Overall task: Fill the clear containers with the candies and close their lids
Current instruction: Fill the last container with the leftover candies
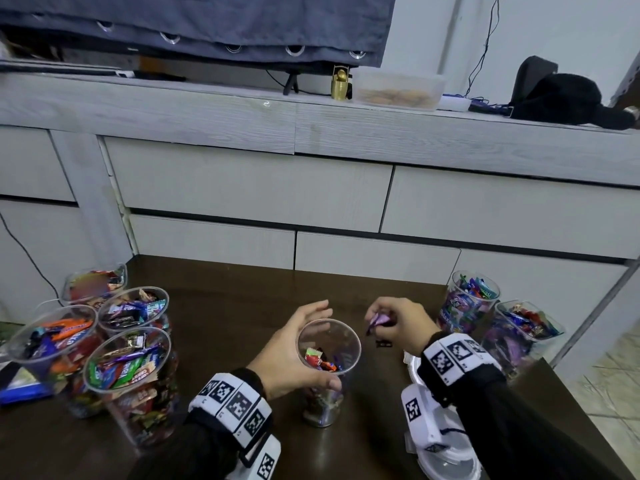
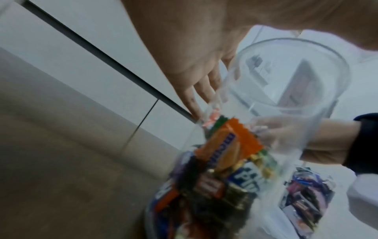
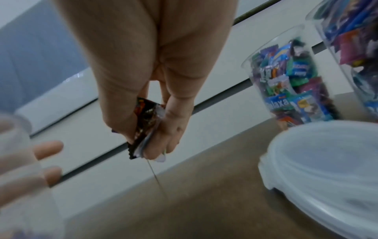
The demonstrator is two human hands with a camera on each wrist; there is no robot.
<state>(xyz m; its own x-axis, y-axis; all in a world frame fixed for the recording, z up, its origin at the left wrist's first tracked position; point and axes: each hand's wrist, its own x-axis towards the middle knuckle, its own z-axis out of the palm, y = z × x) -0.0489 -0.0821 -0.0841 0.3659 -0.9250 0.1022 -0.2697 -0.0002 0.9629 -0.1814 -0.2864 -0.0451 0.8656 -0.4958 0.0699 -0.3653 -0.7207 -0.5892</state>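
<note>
The left hand (image 1: 294,355) is cupping the tall clear plastic container (image 1: 327,358) standing on the dark brown tabletop (image 1: 242,306), thumb curling round the near wall and fingers lying loosely extended along the far side of the rim. A shallow layer of wrapped candies (image 1: 320,360) is sitting in its lower part, so it is looking far from full.

Just to the right of that rim, the right hand (image 1: 398,325) is pinching a small bunch of wrapped candies (image 3: 146,127), purple and dark wrappers showing between thumb and fingertips.

To do this step well, the right hand should be carrying the bunch fully over the open mouth before loosening the pinch, while the left hand is keeping the container upright and steady; releasing early would likely be scattering sweets onto the tabletop.

Beyond the right hand, two clear containers of mixed candies (image 1: 471,303) are standing near the table's edge, lidless. Beneath the right wrist, a stack of translucent white round lids (image 3: 327,161) is lying ready. Well to the left of the left hand, four more full clear containers (image 1: 128,368) are crowding together, also uncovered. One small dark candy (image 1: 383,344) is lying loose by the right hand. Nothing appears to be blocking the short path to the mouth.
</note>
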